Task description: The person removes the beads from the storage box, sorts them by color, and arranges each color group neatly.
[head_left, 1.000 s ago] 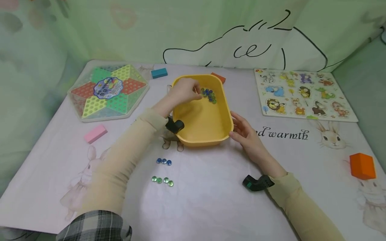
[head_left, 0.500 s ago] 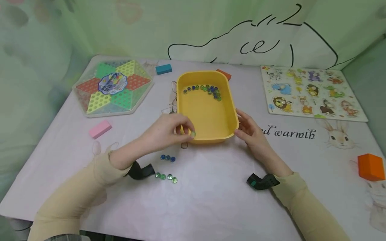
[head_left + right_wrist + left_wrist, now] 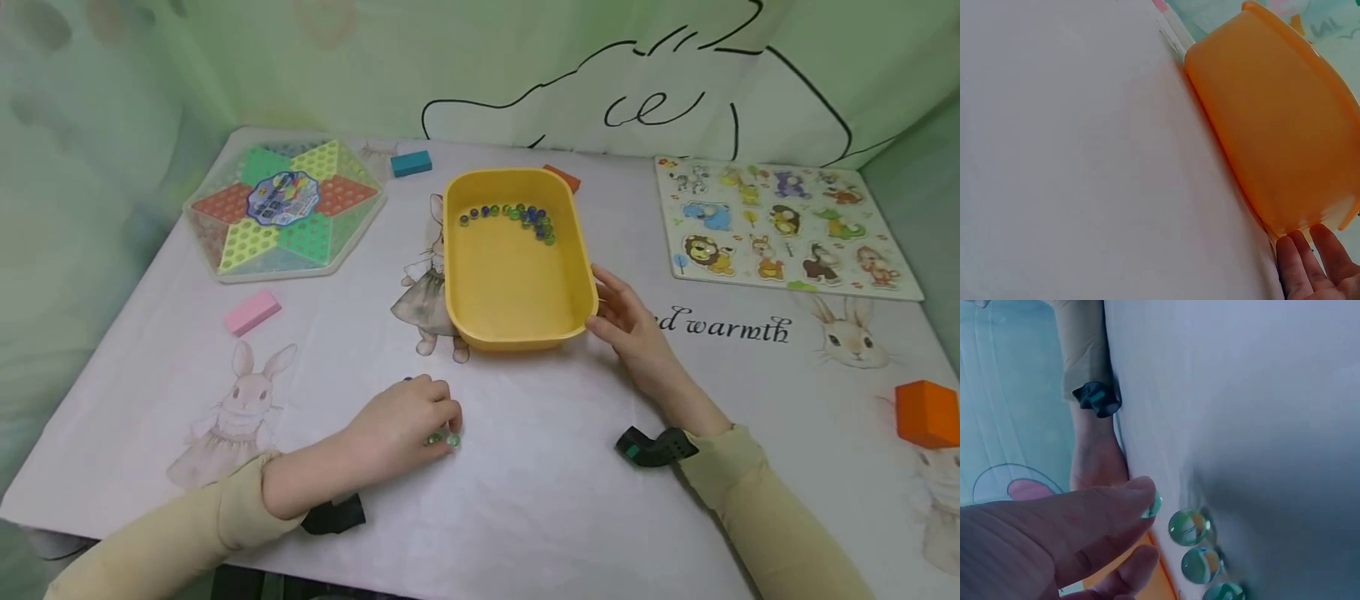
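Left grip (image 3: 401, 427), your side of tub (image 3: 517, 292), pinches marble (image 3: 1155, 504): likely light, slippery; hold mid-sphere. Right grip (image 3: 637, 344), uncurled, touches tub.

Yellow rounded-rectangular tub (image 3: 517, 287): smooth plastic, soft sheen. Round green marbles (image 3: 1189, 527): glass-like, glossy, translucent. Far left, hexagonal multicoloured game case (image 3: 283, 198): clear plastic, shiny. White printed table cover (image 3: 540, 483): smooth, matt. Beige sleeves (image 3: 765, 512): matt cloth.

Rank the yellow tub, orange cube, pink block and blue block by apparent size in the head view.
1. Yellow tub
2. Orange cube
3. Pink block and blue block, unranked: the pink one looks somewhat larger, but it lies nearer the camera.
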Available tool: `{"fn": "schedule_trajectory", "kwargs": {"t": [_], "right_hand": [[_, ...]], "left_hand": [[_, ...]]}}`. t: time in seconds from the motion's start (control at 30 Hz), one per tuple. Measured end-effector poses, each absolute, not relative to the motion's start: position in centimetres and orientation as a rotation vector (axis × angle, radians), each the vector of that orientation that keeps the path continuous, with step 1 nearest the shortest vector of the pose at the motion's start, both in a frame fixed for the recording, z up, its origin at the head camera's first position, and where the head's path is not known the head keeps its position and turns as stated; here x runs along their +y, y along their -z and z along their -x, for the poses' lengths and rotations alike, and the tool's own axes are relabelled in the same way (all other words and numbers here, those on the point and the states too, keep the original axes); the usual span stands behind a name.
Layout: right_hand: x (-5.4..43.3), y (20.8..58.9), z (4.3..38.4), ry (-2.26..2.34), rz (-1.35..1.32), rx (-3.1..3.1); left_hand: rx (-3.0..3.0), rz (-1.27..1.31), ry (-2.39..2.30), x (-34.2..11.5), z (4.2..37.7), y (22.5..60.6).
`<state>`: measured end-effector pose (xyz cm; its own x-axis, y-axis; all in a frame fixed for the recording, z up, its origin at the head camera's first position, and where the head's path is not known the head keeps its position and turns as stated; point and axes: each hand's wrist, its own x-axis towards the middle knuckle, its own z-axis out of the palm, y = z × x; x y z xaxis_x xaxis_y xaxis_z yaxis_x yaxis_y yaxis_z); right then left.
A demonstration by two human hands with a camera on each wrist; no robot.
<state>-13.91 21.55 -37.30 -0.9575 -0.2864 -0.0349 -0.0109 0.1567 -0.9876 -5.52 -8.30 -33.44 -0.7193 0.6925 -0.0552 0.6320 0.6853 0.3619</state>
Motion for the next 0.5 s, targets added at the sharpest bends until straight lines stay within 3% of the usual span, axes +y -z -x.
{"fn": "schedule_trajectory", "kwargs": {"t": [0.5], "right_hand": [[21.61, 37.50, 14.01, 1.959, 0.317, 2.162]], "left_hand": [[2.734, -1.062, -0.361, -8.04, 5.32, 34.04]]}}
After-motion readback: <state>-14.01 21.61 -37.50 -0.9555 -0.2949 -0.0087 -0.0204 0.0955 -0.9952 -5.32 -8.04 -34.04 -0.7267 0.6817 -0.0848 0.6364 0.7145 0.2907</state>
